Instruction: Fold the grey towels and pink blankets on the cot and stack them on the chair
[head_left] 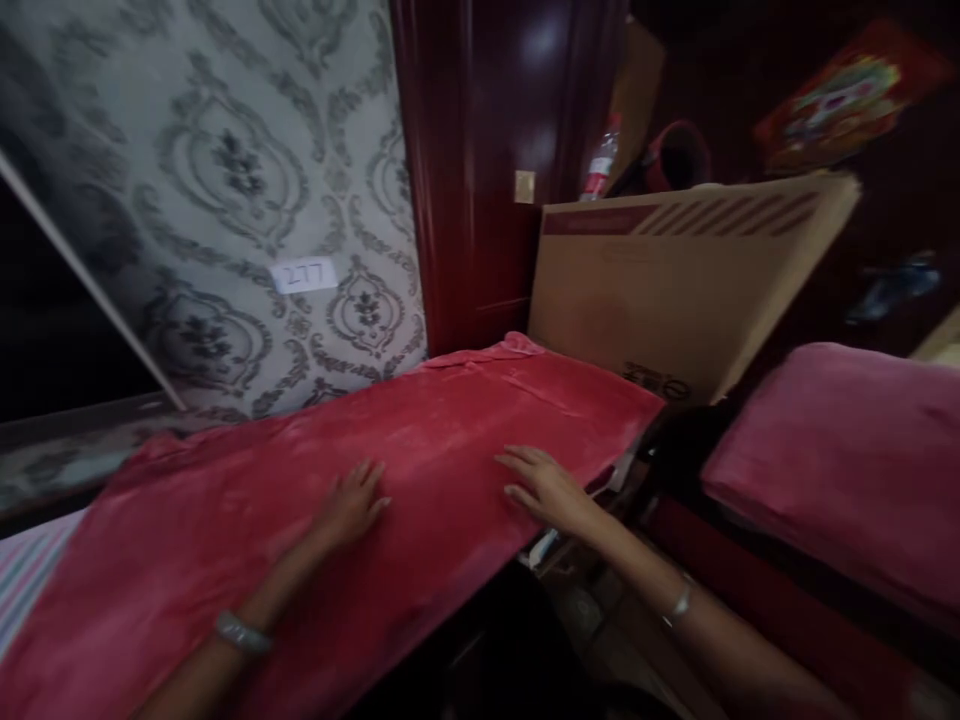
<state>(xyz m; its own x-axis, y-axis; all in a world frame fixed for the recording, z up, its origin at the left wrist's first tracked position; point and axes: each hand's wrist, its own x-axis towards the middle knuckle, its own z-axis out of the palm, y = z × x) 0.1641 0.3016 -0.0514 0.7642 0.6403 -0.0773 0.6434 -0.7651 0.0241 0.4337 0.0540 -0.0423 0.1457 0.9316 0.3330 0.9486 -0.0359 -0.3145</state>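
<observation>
A red plush cloth (420, 440) covers a long surface in front of me, with folds bunched along its far edge. My left hand (352, 508) lies on the cloth left of centre, fingers stretched out and holding nothing. On the cloth's right part, near its front edge, my right hand (546, 490) rests with its fingers spread and pointing left. Both palms face down, and a bare stretch of the cloth lies between them. Each wrist wears a silvery band.
Behind the cloth stands a large cardboard box (645, 290), with a red-labelled bottle (602, 160) beyond it. A pink cushion-like block (847, 470) is at right. Patterned wallpaper carries a paper tag (304, 275) reading 277. A striped cloth (30, 570) shows at left.
</observation>
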